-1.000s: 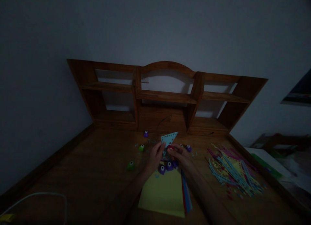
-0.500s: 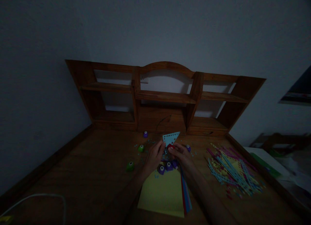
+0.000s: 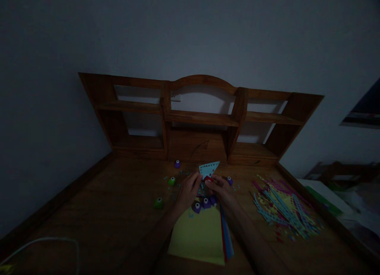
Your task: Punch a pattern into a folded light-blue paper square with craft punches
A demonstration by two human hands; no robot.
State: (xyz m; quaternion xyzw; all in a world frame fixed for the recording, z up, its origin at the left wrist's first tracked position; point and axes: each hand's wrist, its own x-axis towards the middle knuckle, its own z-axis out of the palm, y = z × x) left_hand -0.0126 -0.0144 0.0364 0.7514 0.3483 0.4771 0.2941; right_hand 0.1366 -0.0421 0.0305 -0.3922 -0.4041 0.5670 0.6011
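Observation:
Pinched in my left hand point(image 3: 190, 188) is a light blue piece of paper point(image 3: 208, 169), its edges lined with small punched holes. My right hand point(image 3: 222, 188) grips a red craft punch point(image 3: 208, 179) set against the lower right side of that paper. Below the hands, several purple craft punches point(image 3: 206, 203) sit at the top of a yellow paper sheet point(image 3: 198, 235). Another purple punch point(image 3: 229, 181) stands just right of my right hand. To the left are two green punches point(image 3: 158, 203). Tiny blue cut-outs lie scattered around.
A heap of punched paper strips point(image 3: 286, 207) covers the right side of the wooden desk point(image 3: 118, 211). A wooden shelf unit point(image 3: 202, 117) rises along the back. One purple punch point(image 3: 177, 164) stands near it. A white cable point(image 3: 53, 239) curves at the lower left.
Almost nothing differs. Both hands keep their hold on the paper and the red punch, and the whole view has shifted very slightly.

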